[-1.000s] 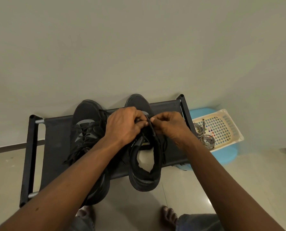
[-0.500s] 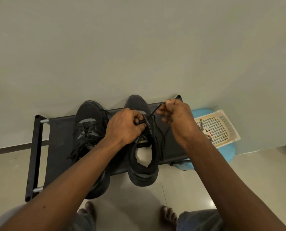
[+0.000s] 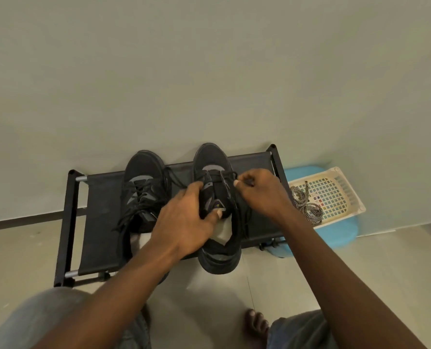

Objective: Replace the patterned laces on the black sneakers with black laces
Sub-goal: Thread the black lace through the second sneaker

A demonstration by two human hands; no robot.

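On the black rack (image 3: 101, 222) by the wall, two black sneakers stood side by side. The left hand (image 3: 184, 222) gripped the tongue (image 3: 215, 197) of the right-hand sneaker (image 3: 212, 157), thumb on its label. The right hand (image 3: 262, 195) pinched a black lace (image 3: 228, 175) beside the eyelets. The other sneaker (image 3: 144, 167) sat already laced in black. Patterned laces (image 3: 307, 210) lay coiled in a cream basket (image 3: 347, 195) to the right.

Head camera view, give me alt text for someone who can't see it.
A person's left hand grips a black sneaker by its tongue while the right hand pinches its black lace, on a low black rack. A second sneaker sits to its left; patterned laces lie coiled in a cream basket on the right.
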